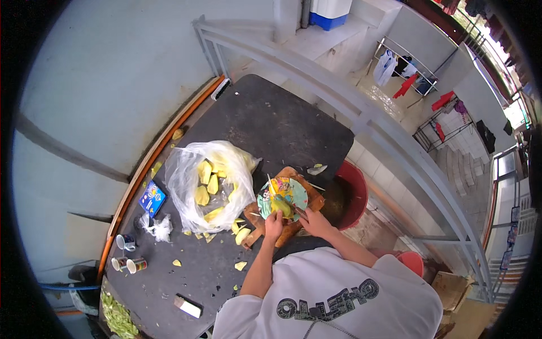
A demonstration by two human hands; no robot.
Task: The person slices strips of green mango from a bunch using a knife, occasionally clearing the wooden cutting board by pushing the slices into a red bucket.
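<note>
My left hand [274,223] grips a piece of yellow-green fruit [281,207] over a round plate with a colorful print [292,189]. From the right, my right hand [315,222] is closed on the handle of a knife [301,212], whose blade is partly hidden against the fruit. Beneath the plate lies a wooden cutting board [314,199] on the dark table [271,114]. An open clear plastic bag [178,186] with several yellow fruit pieces [213,184] stands to the left. Cut fruit slices [242,236] rest between the bag and the board.
A red bucket [363,190] with murky contents stands beyond the table's right edge. On the left are mugs [136,265], a blue packet [152,199] and a crumpled plastic bag [161,229]. A phone-like object [188,306] lies near the front. A grey metal railing [330,80] runs behind.
</note>
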